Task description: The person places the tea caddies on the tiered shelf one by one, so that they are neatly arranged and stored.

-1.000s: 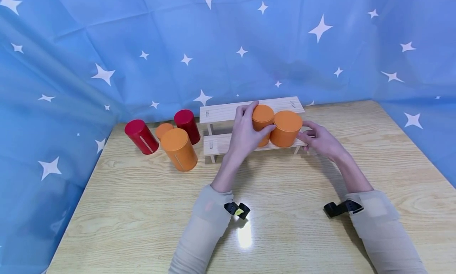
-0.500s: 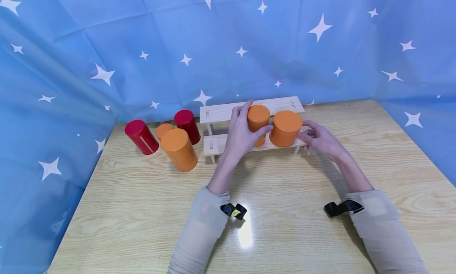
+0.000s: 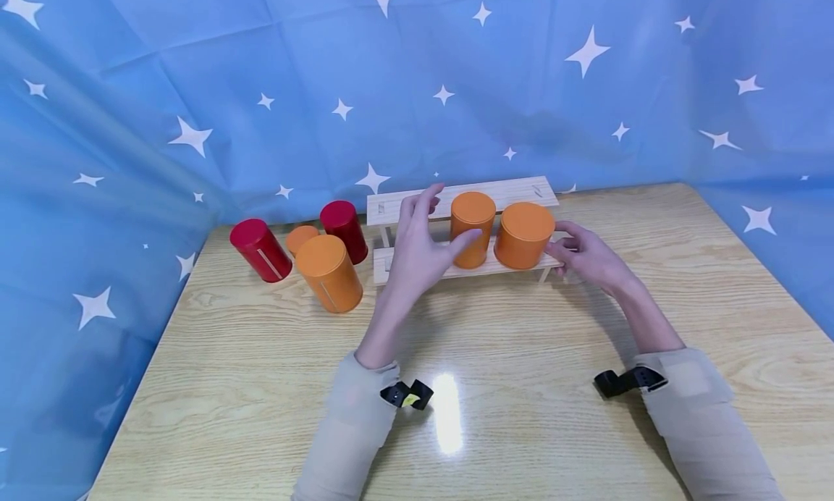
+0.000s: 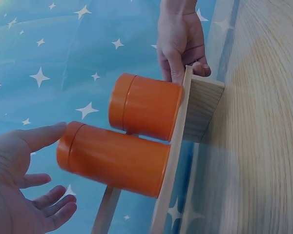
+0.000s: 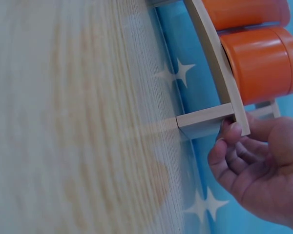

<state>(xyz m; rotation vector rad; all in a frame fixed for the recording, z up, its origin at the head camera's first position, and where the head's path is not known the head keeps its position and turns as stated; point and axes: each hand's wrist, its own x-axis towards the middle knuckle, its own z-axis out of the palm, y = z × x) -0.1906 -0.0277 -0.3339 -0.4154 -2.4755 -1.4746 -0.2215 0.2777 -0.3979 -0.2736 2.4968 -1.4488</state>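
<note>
A two-tier wooden rack [image 3: 391,210] stands at the back of the table. On its lower board are two lidded orange canisters: a taller, narrower canister [image 3: 473,207] and, to its right, a shorter, wider canister [image 3: 524,237]. My left hand [image 3: 417,258] is just left of the taller one with fingers spread. In the left wrist view its thumb [image 4: 44,136] is right at that canister's lid, the other fingers apart from it. My right hand [image 3: 589,258] holds the right end of the lower board, thumb and fingers around the board's end [image 5: 241,124] in the right wrist view.
Left of the rack are a leaning red canister [image 3: 260,251], another red canister [image 3: 345,233], a large orange canister [image 3: 329,273] and a small orange canister [image 3: 301,237] partly hidden behind it. A blue star-patterned cloth [image 3: 417,74] hangs behind the wooden table [image 3: 521,414].
The taller orange canister has shifted slightly left, away from the shorter one. My left hand has let go of it and moved left, its fingers spreading. The right hand has stayed put.
</note>
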